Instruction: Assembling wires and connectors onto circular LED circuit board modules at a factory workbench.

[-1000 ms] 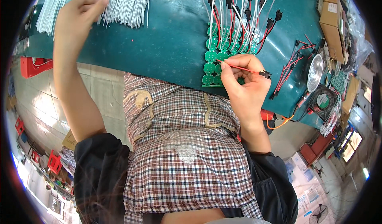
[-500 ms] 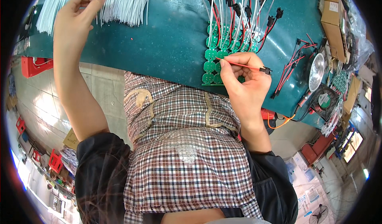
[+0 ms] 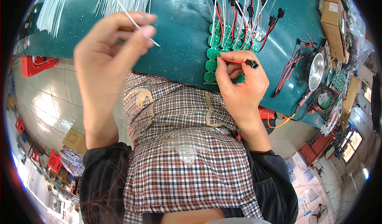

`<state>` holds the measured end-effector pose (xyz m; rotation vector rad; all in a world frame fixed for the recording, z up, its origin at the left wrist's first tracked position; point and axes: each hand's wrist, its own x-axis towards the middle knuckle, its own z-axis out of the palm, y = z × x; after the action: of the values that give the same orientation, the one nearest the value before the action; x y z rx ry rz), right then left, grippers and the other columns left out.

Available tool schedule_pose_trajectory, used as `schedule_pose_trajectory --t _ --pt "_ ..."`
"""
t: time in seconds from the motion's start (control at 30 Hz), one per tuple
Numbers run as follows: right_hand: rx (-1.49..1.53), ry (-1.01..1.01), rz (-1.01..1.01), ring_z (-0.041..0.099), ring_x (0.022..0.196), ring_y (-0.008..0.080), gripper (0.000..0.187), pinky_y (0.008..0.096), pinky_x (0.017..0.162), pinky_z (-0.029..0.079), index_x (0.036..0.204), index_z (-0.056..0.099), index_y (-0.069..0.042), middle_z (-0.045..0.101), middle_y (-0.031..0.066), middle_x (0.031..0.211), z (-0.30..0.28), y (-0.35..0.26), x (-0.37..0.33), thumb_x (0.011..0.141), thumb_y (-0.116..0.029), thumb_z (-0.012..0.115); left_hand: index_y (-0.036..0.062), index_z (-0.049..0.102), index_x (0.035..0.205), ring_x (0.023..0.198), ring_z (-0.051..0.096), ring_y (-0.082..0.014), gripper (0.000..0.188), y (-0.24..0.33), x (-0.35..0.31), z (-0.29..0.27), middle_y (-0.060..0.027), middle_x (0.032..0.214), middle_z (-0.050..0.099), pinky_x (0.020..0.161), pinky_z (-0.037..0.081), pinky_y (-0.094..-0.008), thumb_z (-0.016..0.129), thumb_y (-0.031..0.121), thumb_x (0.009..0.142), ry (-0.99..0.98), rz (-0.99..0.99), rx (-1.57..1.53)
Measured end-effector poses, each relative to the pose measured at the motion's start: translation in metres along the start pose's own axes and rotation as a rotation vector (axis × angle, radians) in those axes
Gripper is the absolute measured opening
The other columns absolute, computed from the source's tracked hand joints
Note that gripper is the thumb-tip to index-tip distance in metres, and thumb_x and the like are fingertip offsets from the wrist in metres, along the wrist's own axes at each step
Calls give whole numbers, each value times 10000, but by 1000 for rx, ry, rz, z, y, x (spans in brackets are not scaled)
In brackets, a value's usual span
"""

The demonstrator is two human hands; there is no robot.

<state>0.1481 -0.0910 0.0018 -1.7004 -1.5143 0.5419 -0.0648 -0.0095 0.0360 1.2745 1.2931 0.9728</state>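
My left hand (image 3: 113, 44) is closed in a pinch on one thin white wire (image 3: 128, 16), whose tip sticks out past the thumb. Between thumb and fingers of my right hand (image 3: 242, 78) is a red wire lead (image 3: 234, 60) with a black connector (image 3: 251, 64) on its end. That hand is over the green circuit boards (image 3: 213, 53), rounded pieces joined in rows near the table's front edge. White wires and red-black leads with black connectors (image 3: 272, 21) rise from the boards farther back. My right hand covers part of the front rows.
Two bundles of white wires (image 3: 53, 11) lie at the far left. To the right are loose red-black leads (image 3: 288, 74), a shiny metal bowl (image 3: 316, 72), a soldering iron (image 3: 305, 98) and a small black fan (image 3: 325, 100). A cardboard box (image 3: 332, 25) stands at the right edge.
My left hand has come from the wire bundle toward the boards, bringing a white wire. My right hand has shifted slightly left, and its red lead with the connector has turned a little.
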Motion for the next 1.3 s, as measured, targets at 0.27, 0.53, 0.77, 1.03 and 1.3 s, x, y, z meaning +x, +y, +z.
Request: schedule_pose_trajectory --t 0.27,0.53,0.77,1.03,1.3 --pt "6 3 67 596 588 119 185 255 524 470 881 644 -35 631 49 800 2 -4 2 765 64 749 25 662 990 753 687 -202 154 -33 -24 29 -81 960 696 653 548 -284 730 9 853 -203 299 469" --pt "-14 -45 -35 608 610 139 156 255 534 489 861 650 -35 622 65 836 0 1 5 778 54 747 -17 688 969 831 682 -141 143 -39 -23 46 -99 963 697 730 578 -260 699 -95 850 -304 274 256" --pt "-90 83 -23 578 616 87 129 220 530 449 891 679 -22 638 53 839 -48 10 -5 808 33 761 58 665 950 764 685 -224 146 -47 -20 55 -77 875 683 628 532 -299 728 7 828 -238 332 252" --pt "-495 85 565 551 583 49 141 199 546 437 901 657 8 622 8 692 -128 45 -20 872 -73 769 70 667 932 771 695 -220 132 -42 -19 53 -69 884 696 641 540 -310 717 17 822 -219 339 329" --pt "-223 138 522 559 561 64 146 232 537 456 890 653 39 647 37 690 -93 64 -11 870 -80 735 0 681 941 810 676 -123 124 -39 -20 53 -78 921 682 700 577 -249 712 -66 841 -256 328 374"
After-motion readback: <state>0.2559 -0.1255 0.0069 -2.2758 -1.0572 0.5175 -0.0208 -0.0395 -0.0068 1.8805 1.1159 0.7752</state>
